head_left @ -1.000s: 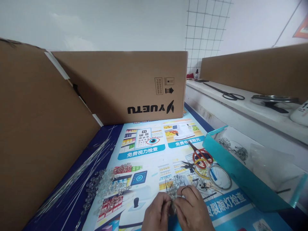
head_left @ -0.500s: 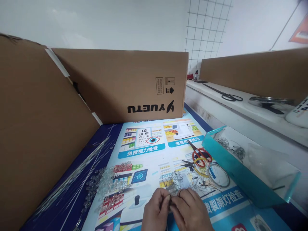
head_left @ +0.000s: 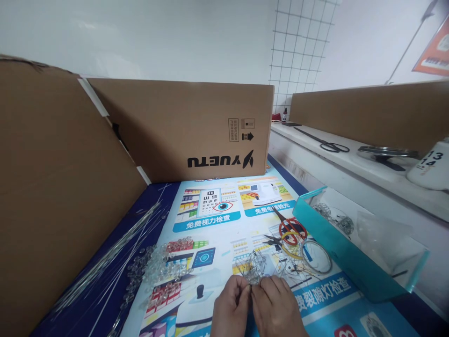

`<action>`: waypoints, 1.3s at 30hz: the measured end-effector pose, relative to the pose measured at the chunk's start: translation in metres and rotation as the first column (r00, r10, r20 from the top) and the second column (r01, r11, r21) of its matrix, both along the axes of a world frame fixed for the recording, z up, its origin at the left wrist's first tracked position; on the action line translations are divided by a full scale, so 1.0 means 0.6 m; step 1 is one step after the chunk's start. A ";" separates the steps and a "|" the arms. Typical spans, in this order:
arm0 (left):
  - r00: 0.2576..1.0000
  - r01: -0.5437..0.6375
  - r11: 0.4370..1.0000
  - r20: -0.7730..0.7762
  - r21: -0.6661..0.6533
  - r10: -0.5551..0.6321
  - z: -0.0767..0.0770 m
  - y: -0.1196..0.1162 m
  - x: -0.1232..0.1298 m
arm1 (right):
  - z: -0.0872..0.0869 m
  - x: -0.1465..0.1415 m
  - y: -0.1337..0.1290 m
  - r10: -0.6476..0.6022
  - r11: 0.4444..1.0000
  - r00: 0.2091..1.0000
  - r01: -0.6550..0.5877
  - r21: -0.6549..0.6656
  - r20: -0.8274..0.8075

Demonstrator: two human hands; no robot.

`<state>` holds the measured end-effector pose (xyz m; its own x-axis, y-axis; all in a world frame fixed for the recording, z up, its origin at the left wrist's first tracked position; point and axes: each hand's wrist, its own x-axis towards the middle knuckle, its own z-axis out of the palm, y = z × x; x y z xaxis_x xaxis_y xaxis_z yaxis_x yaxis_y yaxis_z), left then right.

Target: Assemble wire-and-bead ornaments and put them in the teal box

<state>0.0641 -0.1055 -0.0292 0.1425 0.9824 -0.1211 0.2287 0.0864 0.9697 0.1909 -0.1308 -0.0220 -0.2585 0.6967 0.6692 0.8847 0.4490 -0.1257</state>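
Observation:
My left hand (head_left: 232,304) and my right hand (head_left: 277,304) meet at the lower middle of the head view, fingertips pressed together. Both are closed in a pinch, and whatever sits between the fingers is too small and hidden to name. Just beyond them lies a tangled bundle of thin wire (head_left: 255,266) on the printed poster. To its right are loose wire bits, pliers with yellow handles (head_left: 280,241), red-handled scissors (head_left: 293,231) and a coil of wire (head_left: 316,256). A heap of clear beads (head_left: 157,267) spreads to the left.
Long thin wires (head_left: 108,257) lie along the left side. A teal-edged box (head_left: 345,255) holding wire coils and a plastic bag stands at right. Cardboard (head_left: 168,126) walls off the back and left. Black scissors (head_left: 331,146) and a white mug (head_left: 430,168) rest on the right ledge.
My hands have drawn slightly closer together, with the right fingers more curled. The view has shifted a little. The tools and beads lie as before.

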 end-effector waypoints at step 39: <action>0.966 0.069 0.998 0.250 -0.001 -0.067 -0.022 -0.009 0.009 | -0.013 0.019 -0.001 -0.019 0.959 0.973 -0.047 -0.280 -0.230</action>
